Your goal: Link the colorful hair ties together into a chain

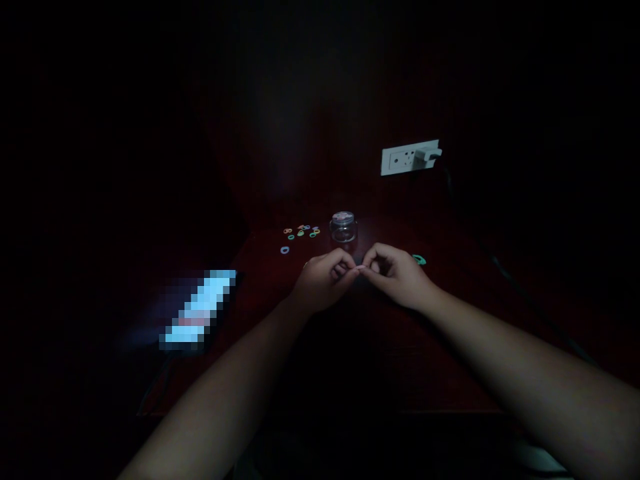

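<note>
Viewing remotely through the head camera; light is low and much of the surround is black. I have both bare hands in view over a dark red table (263, 280), meeting near its centre. Left hand (323, 281): thumb and index finger pinched together on one end of a small pink piece (360, 267). Right hand (403, 275): same pinch, on the opposite end. The piece therefore sits between the two sets of fingertips, mostly covered; I cannot tell its full shape.

Just beyond the hands I note a clear jar (343, 231), upright, its top pale and patterned. To the jar's left lies a loose scatter of small coloured loops (301, 233): green, yellow, orange and violet tones. A bluish ring (281, 251) lies nearer to me, slightly apart from that group. Just beside the right hand's knuckles, on the far side, I record a green loop (421, 258), partly hidden.

Left of the left forearm: a device with a bright screen (203, 307), contents pixelated. Beyond the table, right of the jar, a white socket panel (395, 161) is on the wall, with a plug (427, 155) in it.
</note>
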Tool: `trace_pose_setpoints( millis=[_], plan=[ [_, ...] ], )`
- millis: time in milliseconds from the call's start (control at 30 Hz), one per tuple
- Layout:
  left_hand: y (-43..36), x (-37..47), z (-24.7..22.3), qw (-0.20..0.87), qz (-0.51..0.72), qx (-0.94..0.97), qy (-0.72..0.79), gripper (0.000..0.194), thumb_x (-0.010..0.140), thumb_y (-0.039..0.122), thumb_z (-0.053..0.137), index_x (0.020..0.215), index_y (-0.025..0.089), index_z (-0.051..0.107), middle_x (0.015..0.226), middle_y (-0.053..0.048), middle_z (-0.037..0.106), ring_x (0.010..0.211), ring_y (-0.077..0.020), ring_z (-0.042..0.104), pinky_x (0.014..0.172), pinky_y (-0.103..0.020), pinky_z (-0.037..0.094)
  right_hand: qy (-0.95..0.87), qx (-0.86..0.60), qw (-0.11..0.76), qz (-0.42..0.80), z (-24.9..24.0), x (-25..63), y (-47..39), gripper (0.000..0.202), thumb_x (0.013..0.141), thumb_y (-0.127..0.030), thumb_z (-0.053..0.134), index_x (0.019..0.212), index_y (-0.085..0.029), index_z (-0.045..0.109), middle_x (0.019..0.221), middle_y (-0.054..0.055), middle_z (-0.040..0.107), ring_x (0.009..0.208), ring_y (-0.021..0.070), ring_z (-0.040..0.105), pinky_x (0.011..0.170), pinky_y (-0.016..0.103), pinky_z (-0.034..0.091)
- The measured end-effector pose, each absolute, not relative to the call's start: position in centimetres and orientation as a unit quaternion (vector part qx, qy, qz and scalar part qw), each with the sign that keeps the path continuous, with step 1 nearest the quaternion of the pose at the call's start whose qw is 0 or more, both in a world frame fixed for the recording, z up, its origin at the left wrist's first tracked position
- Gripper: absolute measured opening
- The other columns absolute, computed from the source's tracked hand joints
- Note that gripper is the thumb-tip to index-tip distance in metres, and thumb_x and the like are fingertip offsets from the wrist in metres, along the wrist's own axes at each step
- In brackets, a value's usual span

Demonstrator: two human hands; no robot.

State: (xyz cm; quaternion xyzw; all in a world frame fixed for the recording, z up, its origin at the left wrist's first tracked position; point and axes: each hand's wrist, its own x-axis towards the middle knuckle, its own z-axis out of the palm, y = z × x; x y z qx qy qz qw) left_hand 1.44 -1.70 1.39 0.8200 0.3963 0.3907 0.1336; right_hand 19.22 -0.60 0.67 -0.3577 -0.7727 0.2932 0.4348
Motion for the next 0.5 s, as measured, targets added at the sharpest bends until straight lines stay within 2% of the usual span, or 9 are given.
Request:
trace_pose_setpoints(
  millis=[500],
  plan=[
    [-1.77, 1.60, 1.29, 0.166, 0.386, 0.834, 0.359, 0.011, 0.079, 0.026, 0.054, 0.084, 0.016, 0.057, 0.067, 0.000, 0.060, 0.056, -0.0069, 0.052, 0.054, -0.019, 0.044, -0.782, -0.358, 0.434, 0.266, 0.77, 19.18, -0.69, 0.008, 0.074, -0.020, 0.055, 0.072, -0.017, 0.047, 0.057, -0.004, 0.044, 0.052, 0.0085, 0.039, 0.050, 0.022, 0.031]
  ],
)
